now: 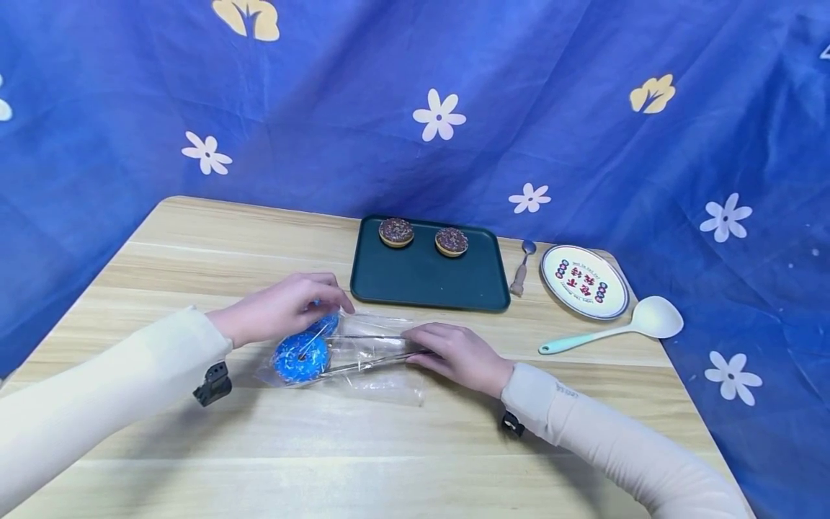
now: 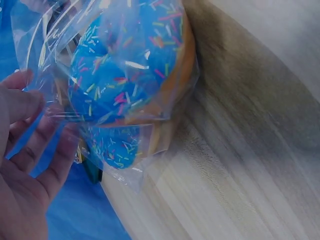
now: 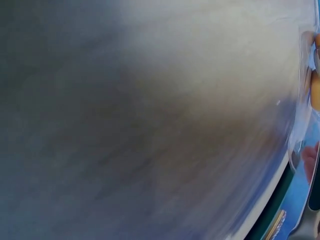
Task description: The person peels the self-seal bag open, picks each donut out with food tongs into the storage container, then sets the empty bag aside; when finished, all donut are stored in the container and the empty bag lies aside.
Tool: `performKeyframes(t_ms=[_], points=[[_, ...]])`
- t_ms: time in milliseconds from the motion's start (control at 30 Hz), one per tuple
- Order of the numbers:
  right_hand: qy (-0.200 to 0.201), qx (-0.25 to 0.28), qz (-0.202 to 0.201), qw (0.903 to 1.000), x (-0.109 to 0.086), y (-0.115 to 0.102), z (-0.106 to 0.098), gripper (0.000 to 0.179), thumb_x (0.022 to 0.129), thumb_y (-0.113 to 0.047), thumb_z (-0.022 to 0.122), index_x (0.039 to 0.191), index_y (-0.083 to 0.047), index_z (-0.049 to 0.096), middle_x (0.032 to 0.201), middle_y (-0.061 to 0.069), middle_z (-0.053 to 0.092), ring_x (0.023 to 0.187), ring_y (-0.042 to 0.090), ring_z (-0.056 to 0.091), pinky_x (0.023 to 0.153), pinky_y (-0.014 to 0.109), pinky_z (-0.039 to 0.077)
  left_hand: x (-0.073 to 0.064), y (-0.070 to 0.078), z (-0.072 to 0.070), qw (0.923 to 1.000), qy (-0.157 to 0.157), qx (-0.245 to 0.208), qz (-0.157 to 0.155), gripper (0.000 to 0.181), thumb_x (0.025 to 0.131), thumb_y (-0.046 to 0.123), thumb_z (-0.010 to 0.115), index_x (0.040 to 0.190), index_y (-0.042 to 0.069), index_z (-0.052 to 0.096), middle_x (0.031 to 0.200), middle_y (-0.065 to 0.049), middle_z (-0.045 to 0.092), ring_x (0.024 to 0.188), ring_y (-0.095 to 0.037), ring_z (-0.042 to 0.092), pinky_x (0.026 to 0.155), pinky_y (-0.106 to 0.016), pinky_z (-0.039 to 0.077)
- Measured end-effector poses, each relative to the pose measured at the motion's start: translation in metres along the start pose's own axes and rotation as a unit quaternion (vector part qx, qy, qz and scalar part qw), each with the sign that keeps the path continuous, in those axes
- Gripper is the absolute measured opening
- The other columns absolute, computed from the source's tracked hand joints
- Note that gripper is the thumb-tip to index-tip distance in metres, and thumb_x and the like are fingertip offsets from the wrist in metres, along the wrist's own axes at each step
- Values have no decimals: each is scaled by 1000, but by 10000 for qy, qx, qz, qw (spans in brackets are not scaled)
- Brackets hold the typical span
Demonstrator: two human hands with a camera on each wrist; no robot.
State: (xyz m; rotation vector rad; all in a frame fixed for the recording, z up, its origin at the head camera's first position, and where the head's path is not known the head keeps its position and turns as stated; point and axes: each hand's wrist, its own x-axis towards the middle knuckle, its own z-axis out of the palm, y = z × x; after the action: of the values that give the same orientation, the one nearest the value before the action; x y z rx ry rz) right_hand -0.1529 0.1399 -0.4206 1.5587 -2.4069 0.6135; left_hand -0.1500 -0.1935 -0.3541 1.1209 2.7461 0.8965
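Observation:
Two blue donuts with sprinkles lie inside a clear plastic bag (image 1: 382, 386), the nearer donut (image 1: 301, 357) in full sight and the farther donut (image 1: 324, 323) partly hidden by my left hand (image 1: 292, 306). With thumb and fingertips, that hand pinches the film of the bag, beside the donuts in the left wrist view. My right hand (image 1: 457, 353) grips a pair of metal tongs (image 1: 369, 360), whose two arms are spread apart and reach leftward into the bag to the donuts. The right wrist view shows mostly tabletop, with the tongs at its right edge.
Behind the bag lies a dark green tray (image 1: 428, 277) with two chocolate-topped donuts (image 1: 395, 232). To its right are a small spoon-like utensil (image 1: 520, 274), a white plate (image 1: 560, 295) with red lettering and a white ladle (image 1: 655, 317) with a mint handle. A blue flowered cloth (image 1: 363, 86) hangs behind the table.

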Motion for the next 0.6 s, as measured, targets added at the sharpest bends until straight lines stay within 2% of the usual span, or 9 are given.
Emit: performKeyframes(t_ms=[300, 600], points=[[-269, -45, -15, 9996, 8, 0, -2, 34, 101, -25, 71, 131, -10, 67, 120, 2, 75, 113, 13, 72, 98, 28, 60, -2, 0, 1, 10000, 2, 45, -56, 31, 96, -7, 66, 110, 16, 79, 100, -1, 70, 92, -12, 68, 81, -28, 60], [-162, -90, -10, 9998, 12, 1, -3, 26, 99, -25, 73, 122, -12, 72, 111, -1, 78, 102, 12, 75, 91, 27, 62, -1, 1, 3, 10000, 2, -9, -24, 31, 95, -10, 65, 108, 14, 79, 99, -3, 70, 87, -17, 67, 76, -25, 58]])
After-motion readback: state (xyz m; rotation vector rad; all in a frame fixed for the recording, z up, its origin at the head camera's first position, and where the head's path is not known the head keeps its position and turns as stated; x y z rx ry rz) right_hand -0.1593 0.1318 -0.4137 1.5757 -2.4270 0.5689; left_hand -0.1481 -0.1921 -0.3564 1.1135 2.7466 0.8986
